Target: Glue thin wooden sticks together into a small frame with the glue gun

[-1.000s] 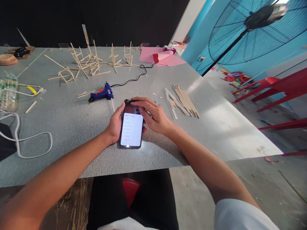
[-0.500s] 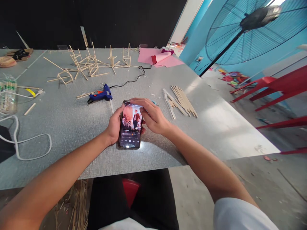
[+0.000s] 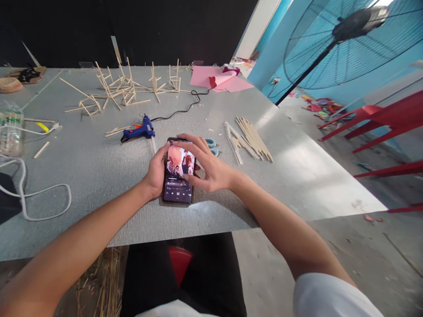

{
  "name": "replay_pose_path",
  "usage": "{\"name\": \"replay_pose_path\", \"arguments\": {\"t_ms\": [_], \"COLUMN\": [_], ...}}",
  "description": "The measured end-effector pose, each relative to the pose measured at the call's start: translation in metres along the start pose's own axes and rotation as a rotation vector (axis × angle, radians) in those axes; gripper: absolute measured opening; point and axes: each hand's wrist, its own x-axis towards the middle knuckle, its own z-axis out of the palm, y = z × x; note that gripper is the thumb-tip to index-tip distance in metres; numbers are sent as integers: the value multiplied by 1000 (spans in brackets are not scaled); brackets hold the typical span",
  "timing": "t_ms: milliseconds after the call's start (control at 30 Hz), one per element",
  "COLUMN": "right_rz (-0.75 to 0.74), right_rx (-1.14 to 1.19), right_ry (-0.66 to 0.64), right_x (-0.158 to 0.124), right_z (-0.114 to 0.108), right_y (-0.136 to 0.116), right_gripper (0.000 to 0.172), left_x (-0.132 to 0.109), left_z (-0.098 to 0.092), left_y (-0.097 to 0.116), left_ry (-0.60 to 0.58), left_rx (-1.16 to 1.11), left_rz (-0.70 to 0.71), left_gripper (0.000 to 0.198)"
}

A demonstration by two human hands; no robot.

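Observation:
A smartphone [image 3: 178, 187] with a lit screen, showing a picture and playback buttons, is held upright to my view just over the table. My left hand [image 3: 156, 174] grips it along its left edge, fingers passing behind, with fingertips showing at the right side. Over the screen's upper right lies my right hand [image 3: 209, 167], thumb and fingers apart, the fingers spanning the phone's top and the thumb by the middle of the screen. Scissors with light blue handles [image 3: 211, 143] are partly hidden behind the right hand. A blue glue gun [image 3: 140, 130] lies beyond the phone, to the left.
Joined stick frames [image 3: 124, 88] stand at the back of the grey table [image 3: 105, 176]. Loose wooden sticks [image 3: 253, 138] lie to the right, pink paper [image 3: 206, 75] at the back. A white cable [image 3: 46, 216] curls at left. A fan [image 3: 353, 28] and red chairs [image 3: 390, 116] stand right.
My right hand has shifted slightly left over the phone, its thumb moving down toward the screen's middle and its fingers spreading. More of the scissors shows. My left hand keeps its hold.

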Motion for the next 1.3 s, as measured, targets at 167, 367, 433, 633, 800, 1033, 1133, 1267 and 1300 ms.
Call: {"name": "replay_pose_path", "arguments": {"t_ms": [167, 367, 433, 633, 800, 1033, 1133, 1267, 1300], "right_rz": [9, -2, -10, -8, -3, 13, 6, 17, 20], "right_rx": [-10, 20, 46, 79, 94, 99, 90, 82, 79], "right_ry": [-64, -56, -50, -21, 27, 54, 42, 24, 21], "right_x": [0, 0, 0, 0, -1, -3, -2, -2, -2], "right_z": [-1, -2, -3, -3, -1, 2, 1, 1, 1], "right_y": [-3, -1, 0, 4, 6, 7, 7, 8, 8], "right_gripper": [94, 85, 78, 76, 81, 85, 79, 74, 74], "left_x": [1, 0, 0, 0, -2, -2, -1, -1, -1], "left_z": [-5, -3, -1, -3, -5, -4, -5, -3, -3], "left_y": [4, 4, 4, 4, 2, 2, 2, 3, 3], "left_ry": [-48, -21, -14, -32, -34, -46, -31, 18, 26], "left_rx": [-32, -17, -14, -5, 19, 26, 10, 5, 6], "left_rz": [-92, -77, -48, -71, -66, -65, -63, -63, -65], "left_gripper": [70, 71, 70, 72, 72, 72, 71, 70, 70]}}
